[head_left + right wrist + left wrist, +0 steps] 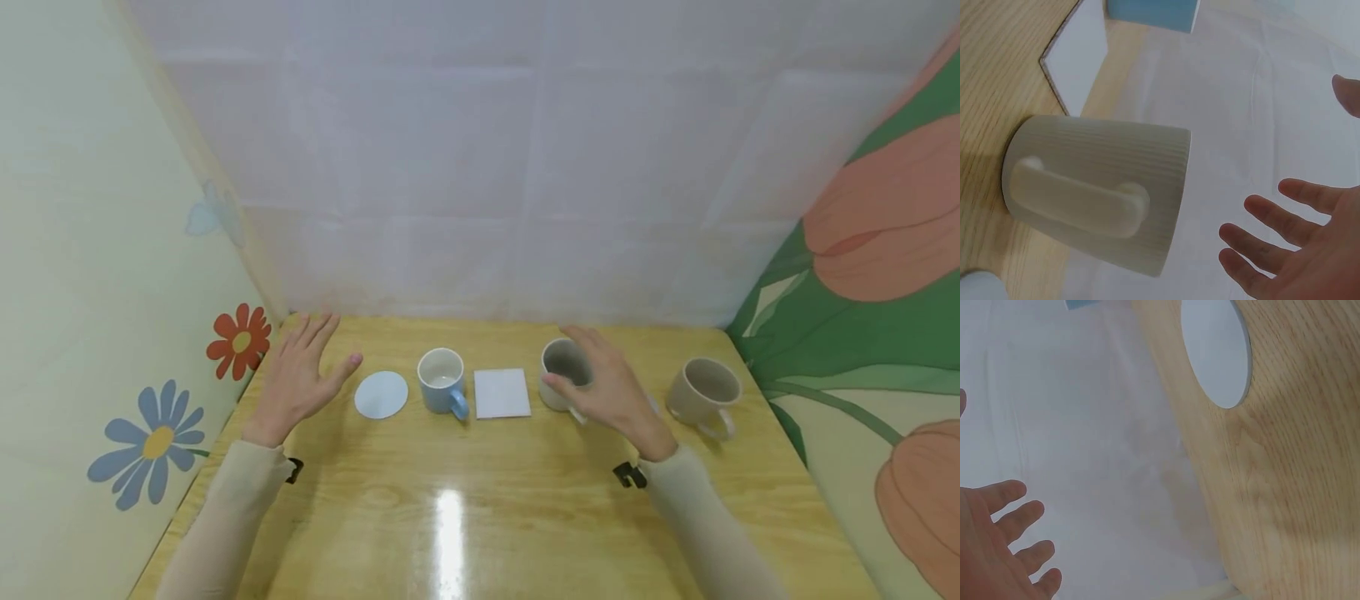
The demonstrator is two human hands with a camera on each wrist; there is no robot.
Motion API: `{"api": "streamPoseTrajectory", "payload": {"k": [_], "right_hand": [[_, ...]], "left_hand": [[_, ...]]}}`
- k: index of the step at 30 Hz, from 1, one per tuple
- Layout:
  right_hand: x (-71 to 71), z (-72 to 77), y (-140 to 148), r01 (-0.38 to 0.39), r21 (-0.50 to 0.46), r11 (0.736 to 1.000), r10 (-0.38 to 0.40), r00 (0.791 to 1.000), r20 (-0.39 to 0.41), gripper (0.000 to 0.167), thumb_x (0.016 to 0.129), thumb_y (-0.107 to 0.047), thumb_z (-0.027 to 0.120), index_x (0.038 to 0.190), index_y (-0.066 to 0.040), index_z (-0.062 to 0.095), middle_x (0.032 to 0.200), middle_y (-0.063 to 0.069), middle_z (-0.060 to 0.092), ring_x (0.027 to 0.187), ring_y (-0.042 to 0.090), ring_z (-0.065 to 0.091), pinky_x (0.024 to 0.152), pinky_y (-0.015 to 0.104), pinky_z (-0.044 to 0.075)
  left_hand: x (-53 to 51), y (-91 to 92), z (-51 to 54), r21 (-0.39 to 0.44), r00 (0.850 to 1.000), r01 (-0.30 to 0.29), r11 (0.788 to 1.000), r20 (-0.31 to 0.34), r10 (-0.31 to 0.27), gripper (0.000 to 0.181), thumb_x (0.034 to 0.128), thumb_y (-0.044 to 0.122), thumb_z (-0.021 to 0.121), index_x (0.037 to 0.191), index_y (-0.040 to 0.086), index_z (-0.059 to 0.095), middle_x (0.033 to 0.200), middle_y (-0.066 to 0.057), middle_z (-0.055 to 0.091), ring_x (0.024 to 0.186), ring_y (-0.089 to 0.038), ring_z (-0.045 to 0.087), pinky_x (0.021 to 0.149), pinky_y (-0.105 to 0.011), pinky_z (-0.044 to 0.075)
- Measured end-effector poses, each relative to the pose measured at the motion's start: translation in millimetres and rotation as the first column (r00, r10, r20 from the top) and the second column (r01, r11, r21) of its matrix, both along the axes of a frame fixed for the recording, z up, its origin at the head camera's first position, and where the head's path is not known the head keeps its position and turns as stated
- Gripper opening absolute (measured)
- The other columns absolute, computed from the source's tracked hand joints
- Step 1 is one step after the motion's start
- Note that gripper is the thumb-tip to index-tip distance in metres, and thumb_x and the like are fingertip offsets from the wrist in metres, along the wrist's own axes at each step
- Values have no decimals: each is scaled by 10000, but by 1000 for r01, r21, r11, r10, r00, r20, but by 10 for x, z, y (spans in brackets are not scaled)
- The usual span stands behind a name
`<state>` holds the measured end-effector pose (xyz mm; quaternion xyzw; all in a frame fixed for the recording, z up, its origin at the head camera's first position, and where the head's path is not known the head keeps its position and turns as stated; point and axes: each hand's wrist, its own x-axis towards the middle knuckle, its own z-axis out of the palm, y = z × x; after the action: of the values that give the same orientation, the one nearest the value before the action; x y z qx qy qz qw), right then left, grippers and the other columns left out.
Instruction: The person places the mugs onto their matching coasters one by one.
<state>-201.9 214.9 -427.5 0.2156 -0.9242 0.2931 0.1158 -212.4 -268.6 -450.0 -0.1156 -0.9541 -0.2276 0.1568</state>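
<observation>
My left hand (296, 379) hangs in the air with fingers spread, left of a round white coaster (381, 394); the left wrist view shows its fingers (1019, 522) relaxed and holding nothing. My right hand (611, 387) is spread above and beside a ribbed off-white mug (553, 387), covering part of it in the head view. In the right wrist view a gap lies between the mug (1097, 187) and the fingers (1266, 231). A blue mug (441, 383) and a square white coaster (502, 393) stand between the hands.
A beige mug (705, 392) stands at the right of the wooden table (375, 517). Behind my right hand, a pale coaster edge (652, 403) shows. White cloth (450, 167) hangs at the back, with flower-patterned cloth on both sides.
</observation>
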Motion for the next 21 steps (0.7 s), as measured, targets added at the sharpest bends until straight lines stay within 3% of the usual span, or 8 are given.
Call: {"api": "streamPoseTrajectory", "payload": {"k": [6, 16, 21], "right_hand": [[2, -26, -89, -22, -31, 999, 22, 1000, 18, 811, 954, -469, 781, 1586, -62, 478, 1610, 195, 501, 1471, 440, 481, 1197, 684, 398], [97, -103, -261, -55, -77, 995, 61, 995, 74, 761, 970, -451, 779, 1575, -90, 493, 1606, 178, 507, 1481, 419, 468, 1187, 673, 425], [144, -173, -355, -86, -112, 990, 92, 995, 48, 707, 969, -398, 793, 1547, -89, 526, 1573, 168, 547, 1464, 405, 499, 1163, 681, 450]], "left_hand": [[-9, 14, -4, 23, 1000, 2, 1000, -11, -2, 840, 1011, 574, 642, 1637, 60, 422, 1701, -185, 398, 1621, -464, 229, 1296, -673, 206], [74, 31, -82, 48, 1000, 13, 999, 9, -14, 825, 1014, 549, 654, 1634, 55, 423, 1694, -199, 402, 1588, -490, 283, 1250, -730, 243], [103, 43, -125, 51, 1000, 26, 998, 11, -26, 809, 1020, 538, 652, 1635, 65, 425, 1696, -196, 401, 1588, -495, 281, 1251, -729, 248]]}}
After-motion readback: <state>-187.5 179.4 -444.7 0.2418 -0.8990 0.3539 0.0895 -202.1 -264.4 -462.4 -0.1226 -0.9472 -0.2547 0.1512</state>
